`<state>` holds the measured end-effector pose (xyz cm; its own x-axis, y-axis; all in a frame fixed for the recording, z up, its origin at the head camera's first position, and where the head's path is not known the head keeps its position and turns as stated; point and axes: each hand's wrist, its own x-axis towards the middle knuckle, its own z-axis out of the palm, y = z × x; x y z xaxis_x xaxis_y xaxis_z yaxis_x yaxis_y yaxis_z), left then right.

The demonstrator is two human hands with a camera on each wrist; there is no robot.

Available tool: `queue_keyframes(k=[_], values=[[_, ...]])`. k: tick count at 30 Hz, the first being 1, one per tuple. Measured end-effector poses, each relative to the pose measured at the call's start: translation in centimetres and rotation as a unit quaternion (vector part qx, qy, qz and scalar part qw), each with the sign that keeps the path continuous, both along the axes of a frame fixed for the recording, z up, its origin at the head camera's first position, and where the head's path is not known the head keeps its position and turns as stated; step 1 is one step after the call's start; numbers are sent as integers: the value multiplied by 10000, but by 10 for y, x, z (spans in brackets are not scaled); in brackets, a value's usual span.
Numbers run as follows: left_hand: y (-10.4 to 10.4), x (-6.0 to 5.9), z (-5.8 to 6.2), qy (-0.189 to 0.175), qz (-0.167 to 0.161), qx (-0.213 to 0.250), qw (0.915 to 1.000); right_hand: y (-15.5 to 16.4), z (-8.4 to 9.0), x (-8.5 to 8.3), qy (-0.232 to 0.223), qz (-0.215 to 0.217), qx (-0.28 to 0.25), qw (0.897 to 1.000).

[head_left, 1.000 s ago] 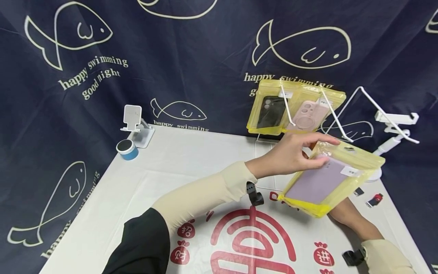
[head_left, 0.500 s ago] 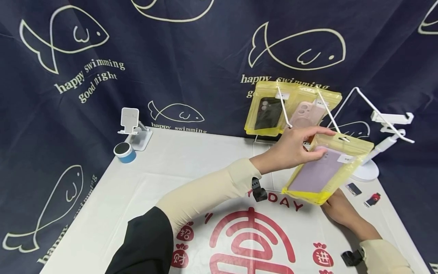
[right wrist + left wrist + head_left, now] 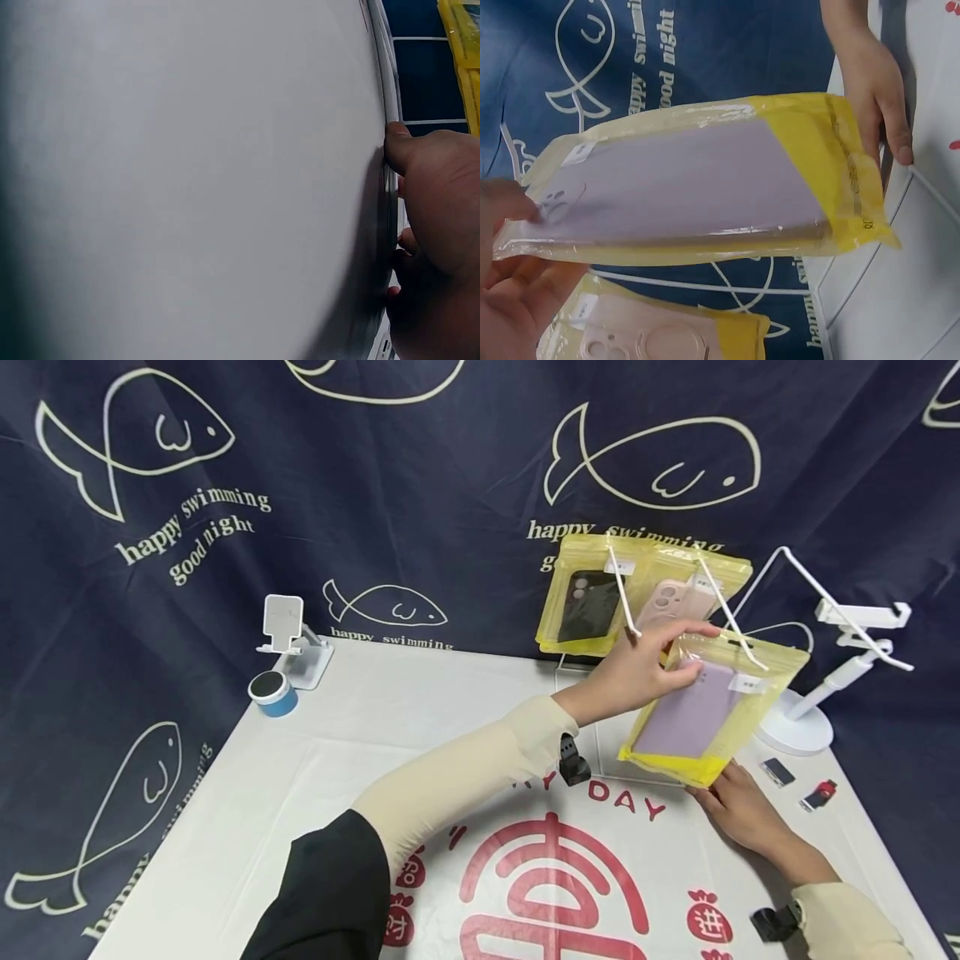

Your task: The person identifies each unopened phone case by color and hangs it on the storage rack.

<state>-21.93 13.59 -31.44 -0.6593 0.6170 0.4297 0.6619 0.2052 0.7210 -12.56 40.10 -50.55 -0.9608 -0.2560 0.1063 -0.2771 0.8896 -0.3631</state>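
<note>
My left hand (image 3: 637, 668) pinches a yellow see-through bag (image 3: 750, 718) near its top, thumb in front. Inside lies a lilac phone case (image 3: 686, 714) with a white label. The tip of a white wire hook (image 3: 738, 639) shows in front of the bag's top, by its hang hole. Low down behind the bag, my right hand (image 3: 750, 810) grips the near corner of the white wire display rack (image 3: 637, 779). In the right wrist view the thumb (image 3: 399, 139) is on one side of that edge and curled fingers on the other. Part of the rack is hidden by the bag.
Bags with a black phone case (image 3: 592, 606) and a pink phone case (image 3: 686, 597) hang on the rack. A white phone holder (image 3: 795, 727), a dark flat piece (image 3: 777, 772) and a red-tipped stick (image 3: 819, 795) are at right; a phone stand (image 3: 283, 622) and blue tub (image 3: 273, 697), left.
My left hand has moved up and back with the bag, so the hook tip now shows in front of it. The right hand has come more into view at the rack's corner.
</note>
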Motion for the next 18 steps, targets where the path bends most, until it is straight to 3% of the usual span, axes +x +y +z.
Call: queue_keyframes(k=[4, 12, 16, 18], values=[[1, -10, -2, 44, 52, -26, 10000, -1, 2, -1, -140, 48, 41, 9999], [-7, -29, -5, 1237, -156, -185, 9920, -3, 1, -1, -534, -194, 381, 9977], [-10, -37, -6, 1546, 87, -360, 9873, -2, 0, -1, -636, -235, 412, 9968], [-10, -41, -7, 1758, 358, -440, 9828, -2, 0, -1, -637, -243, 401, 9969]])
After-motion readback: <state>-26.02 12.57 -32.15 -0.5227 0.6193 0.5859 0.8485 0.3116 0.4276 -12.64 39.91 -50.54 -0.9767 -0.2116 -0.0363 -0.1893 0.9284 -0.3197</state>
